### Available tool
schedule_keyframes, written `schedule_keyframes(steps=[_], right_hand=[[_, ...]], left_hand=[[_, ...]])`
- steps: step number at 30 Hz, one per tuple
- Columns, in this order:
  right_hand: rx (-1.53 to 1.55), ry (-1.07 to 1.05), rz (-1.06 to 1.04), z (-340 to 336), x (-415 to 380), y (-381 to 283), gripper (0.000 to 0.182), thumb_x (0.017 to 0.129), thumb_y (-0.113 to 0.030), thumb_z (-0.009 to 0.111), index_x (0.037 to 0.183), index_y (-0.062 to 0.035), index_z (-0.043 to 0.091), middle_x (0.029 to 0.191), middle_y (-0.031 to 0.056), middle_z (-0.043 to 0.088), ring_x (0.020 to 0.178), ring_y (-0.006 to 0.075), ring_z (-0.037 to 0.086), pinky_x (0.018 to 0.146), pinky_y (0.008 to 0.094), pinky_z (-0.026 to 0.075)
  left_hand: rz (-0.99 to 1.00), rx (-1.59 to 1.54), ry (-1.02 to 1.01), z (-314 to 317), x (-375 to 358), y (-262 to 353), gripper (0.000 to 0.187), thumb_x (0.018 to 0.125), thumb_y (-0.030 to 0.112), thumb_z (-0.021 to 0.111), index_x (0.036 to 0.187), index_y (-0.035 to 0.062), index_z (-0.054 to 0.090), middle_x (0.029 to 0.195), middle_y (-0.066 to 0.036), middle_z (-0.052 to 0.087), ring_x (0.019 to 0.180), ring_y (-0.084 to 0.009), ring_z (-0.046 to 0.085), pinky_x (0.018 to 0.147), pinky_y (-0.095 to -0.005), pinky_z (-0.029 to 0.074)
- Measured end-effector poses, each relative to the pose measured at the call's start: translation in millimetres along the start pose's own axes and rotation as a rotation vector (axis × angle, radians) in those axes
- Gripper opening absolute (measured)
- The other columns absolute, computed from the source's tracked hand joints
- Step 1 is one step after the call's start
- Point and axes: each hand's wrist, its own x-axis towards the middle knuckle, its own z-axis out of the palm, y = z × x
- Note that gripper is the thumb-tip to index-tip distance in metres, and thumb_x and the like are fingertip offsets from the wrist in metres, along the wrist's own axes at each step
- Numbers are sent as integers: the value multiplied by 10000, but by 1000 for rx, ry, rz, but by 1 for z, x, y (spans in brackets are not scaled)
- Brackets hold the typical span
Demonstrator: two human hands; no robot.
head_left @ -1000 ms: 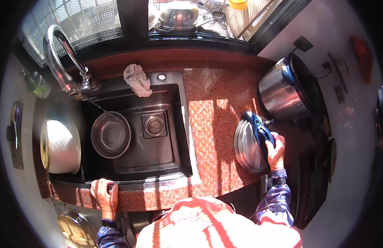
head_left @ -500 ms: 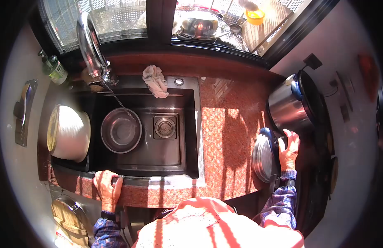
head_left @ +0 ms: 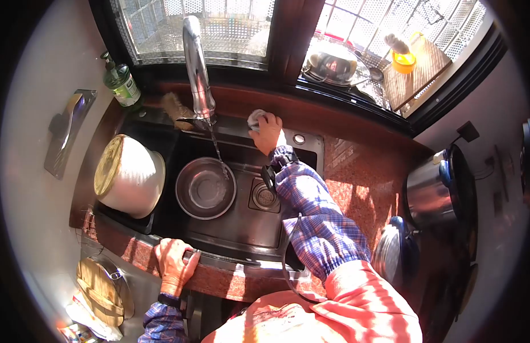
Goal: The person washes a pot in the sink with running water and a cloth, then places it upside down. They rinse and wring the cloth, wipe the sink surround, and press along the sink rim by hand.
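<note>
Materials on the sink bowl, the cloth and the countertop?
Bowl: likely stainless steel, satin; grey metallic sheen.
Cloth: soft fabric, perhaps cotton, matte; bunched up, partly hidden by the right hand.
Countertop: seemingly polished stone, natural or engineered; mottled red, faint reflections.

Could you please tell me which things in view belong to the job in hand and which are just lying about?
Likely part of the job:
cloth, at the right hand
running faucet
metal bowl
sink

Probably just lying about:
green pump bottle
white container
steel pot
blue-handled lid
</note>
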Motion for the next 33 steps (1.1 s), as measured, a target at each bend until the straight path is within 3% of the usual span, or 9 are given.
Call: schedule_keyframes(steps=[3,6,10,12,14,18,24,28,33], right_hand=[[51,-101,-178,23,-4,-22,292,831,-85,614,1102,-186,656,1127,79,611,1111,357,565,963,490,475],[115,-231,-121,15,22,-26,257,831,-103,618,1076,-171,650,1080,99,604,1063,367,581,926,477,498],[44,243,-191,-8,65,-27,298,834,-77,607,1123,-133,657,1081,106,601,1015,352,582,867,460,512],[56,185,-286,21,69,-19,341,824,-64,608,1144,-177,649,1143,66,602,1051,312,582,835,460,514],[-88,-121,-539,38,67,-22,438,826,-31,596,1252,-132,604,1338,56,551,1195,316,530,945,471,481],[-25,-183,-490,32,64,4,450,851,-66,563,1272,-220,606,1370,3,544,1222,276,516,996,447,438],[-162,-292,-337,-32,25,38,349,835,-59,588,1145,-191,680,1199,42,568,1155,279,540,915,439,478],[-89,-121,-403,3,50,-11,255,842,-134,620,1086,-165,690,1129,44,569,1082,271,550,877,422,477],[-49,-173,-441,43,48,-33,253,852,-180,656,1104,-179,673,1104,40,570,1070,276,554,867,433,481]], left_hand=[[15,1,23,-4,3,5,193,691,270,772,776,138,661,855,-30,634,957,-285,573,899,-468,397],[4,-15,-17,-3,2,0,222,695,298,788,788,136,668,864,-37,630,964,-296,574,900,-478,394],[11,-8,-16,-4,4,0,229,694,301,790,797,138,667,879,-38,631,961,-299,577,898,-485,394],[-2,-13,-39,-4,4,-1,230,688,300,794,797,142,667,888,-36,632,961,-303,578,896,-488,396],[3,-3,-44,-4,5,-1,236,683,299,798,808,146,670,898,-36,634,966,-305,579,900,-490,395],[-22,10,-84,-6,6,2,262,668,300,808,840,150,679,926,-35,635,990,-295,571,920,-492,389],[-33,-1,-108,-6,6,-1,278,652,295,811,849,146,683,941,-38,637,1010,-304,563,937,-495,384],[-40,4,-128,-5,7,1,291,633,284,819,851,147,684,941,-39,638,1009,-311,563,941,-499,384],[-37,-5,-146,-5,8,0,285,642,276,814,853,144,675,945,-39,642,1007,-302,570,947,-495,382]])
